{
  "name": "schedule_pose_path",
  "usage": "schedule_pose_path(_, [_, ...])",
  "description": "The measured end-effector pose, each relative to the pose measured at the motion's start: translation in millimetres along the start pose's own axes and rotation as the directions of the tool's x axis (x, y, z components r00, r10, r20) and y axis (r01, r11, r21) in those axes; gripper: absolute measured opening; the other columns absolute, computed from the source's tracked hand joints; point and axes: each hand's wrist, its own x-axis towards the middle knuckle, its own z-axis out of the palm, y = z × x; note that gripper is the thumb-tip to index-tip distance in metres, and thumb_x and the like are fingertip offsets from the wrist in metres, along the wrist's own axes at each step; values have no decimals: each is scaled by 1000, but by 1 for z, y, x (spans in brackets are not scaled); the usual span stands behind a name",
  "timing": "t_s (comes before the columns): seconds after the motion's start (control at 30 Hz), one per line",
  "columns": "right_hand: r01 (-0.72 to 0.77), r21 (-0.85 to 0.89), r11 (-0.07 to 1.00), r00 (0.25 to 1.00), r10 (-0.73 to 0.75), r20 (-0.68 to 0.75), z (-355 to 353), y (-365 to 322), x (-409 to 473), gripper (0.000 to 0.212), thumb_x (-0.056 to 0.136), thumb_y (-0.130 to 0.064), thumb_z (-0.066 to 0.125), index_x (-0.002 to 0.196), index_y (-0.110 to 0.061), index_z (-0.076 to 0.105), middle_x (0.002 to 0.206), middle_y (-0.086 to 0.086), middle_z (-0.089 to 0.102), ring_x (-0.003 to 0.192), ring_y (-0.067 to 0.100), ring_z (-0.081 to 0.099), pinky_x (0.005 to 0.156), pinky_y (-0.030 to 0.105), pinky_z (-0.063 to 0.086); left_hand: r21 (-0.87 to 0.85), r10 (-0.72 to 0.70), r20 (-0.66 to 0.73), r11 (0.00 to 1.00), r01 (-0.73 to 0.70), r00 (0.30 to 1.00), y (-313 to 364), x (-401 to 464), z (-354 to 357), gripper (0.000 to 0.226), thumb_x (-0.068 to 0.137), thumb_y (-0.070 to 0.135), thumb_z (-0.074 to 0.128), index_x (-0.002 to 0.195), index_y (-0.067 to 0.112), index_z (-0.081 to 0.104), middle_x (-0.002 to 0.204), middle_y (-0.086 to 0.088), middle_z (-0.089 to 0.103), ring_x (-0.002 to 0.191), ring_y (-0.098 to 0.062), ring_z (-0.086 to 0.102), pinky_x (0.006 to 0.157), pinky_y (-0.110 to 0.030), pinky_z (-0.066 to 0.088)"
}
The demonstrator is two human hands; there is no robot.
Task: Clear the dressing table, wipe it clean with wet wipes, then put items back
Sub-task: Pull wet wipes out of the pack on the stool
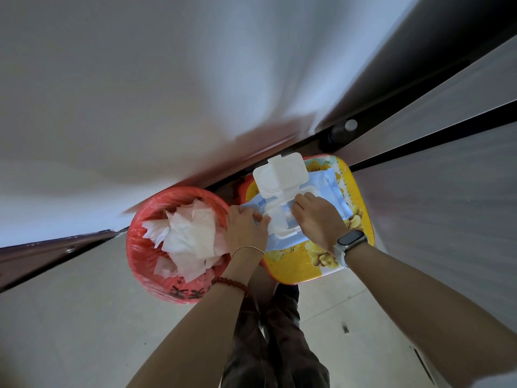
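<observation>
A blue pack of wet wipes (pixel 330 189) lies on a yellow flowered stool (pixel 313 261) in front of me. Its white flip lid (pixel 279 175) stands open. My left hand (pixel 246 228) presses down on the pack's left end, fingers beside the opening. My right hand (pixel 316 219) pinches the white wipe (pixel 279 219) sticking out of the opening. The right wrist wears a watch. The dressing table is not in view.
A red bin (pixel 156 264) with a plastic liner stands left of the stool, filled with several crumpled used wipes (pixel 187 236). A white wall rises behind it. Grey cabinet fronts (pixel 447 163) run along the right. Pale floor tiles and my legs lie below.
</observation>
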Motion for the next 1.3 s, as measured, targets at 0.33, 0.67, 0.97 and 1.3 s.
schedule_pose_path(0.33, [41,-75,996,994,-48,-96,13,3,-2,17,66,5,39,65,-5,52,58,12,50,45,24,46,41,24,24,-33,8,-9,999,-8,1000,-1,1,2,21,83,25,63,92,5,65,117,-13,46,113,-26,45,94,-30,33])
schedule_pose_path(0.67, [-120,198,973,988,136,-69,14,3,-3,25,60,12,73,66,-2,55,58,12,52,48,28,48,37,23,26,-45,34,-11,998,-35,999,-4,2,3,20,83,23,64,90,5,64,116,-13,46,110,-25,46,93,-29,35])
schedule_pose_path(0.97, [-182,232,956,982,188,-3,17,-3,-2,30,54,19,71,67,-2,53,65,15,52,57,30,50,46,27,34,-47,44,-15,998,-45,999,-6,2,3,20,82,24,64,89,4,64,114,-13,47,109,-26,46,92,-31,35])
schedule_pose_path(1.3, [-149,29,988,987,151,-58,17,-10,2,23,62,-4,21,73,-9,41,59,12,50,49,25,48,43,23,23,-48,62,-25,997,-63,998,-6,1,4,21,83,21,63,91,2,63,114,-14,47,109,-26,45,90,-26,32])
